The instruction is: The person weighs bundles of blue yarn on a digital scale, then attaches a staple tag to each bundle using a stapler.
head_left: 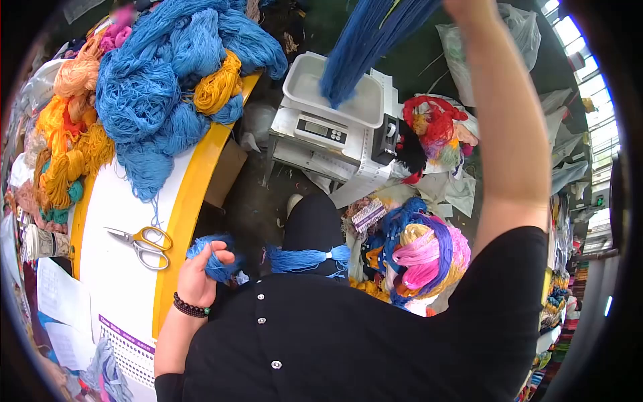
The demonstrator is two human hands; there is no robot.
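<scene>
My left hand is closed around a small bundle of blue yarn beside the table's edge. My right hand is raised at the top edge, closed on a long hank of dark blue yarn. The hank's lower end hangs over the white tray of a digital scale; whether it touches the tray is unclear. A tied blue yarn bundle lies across my lap. Scissors with yellow and grey handles lie on the white table.
A large heap of blue yarn covers the table's far part, with yellow yarn on it. Orange yarn is at the left. Multicoloured yarn lies right of my lap; a red yarn pile is beyond it. A perforated card lies nearby.
</scene>
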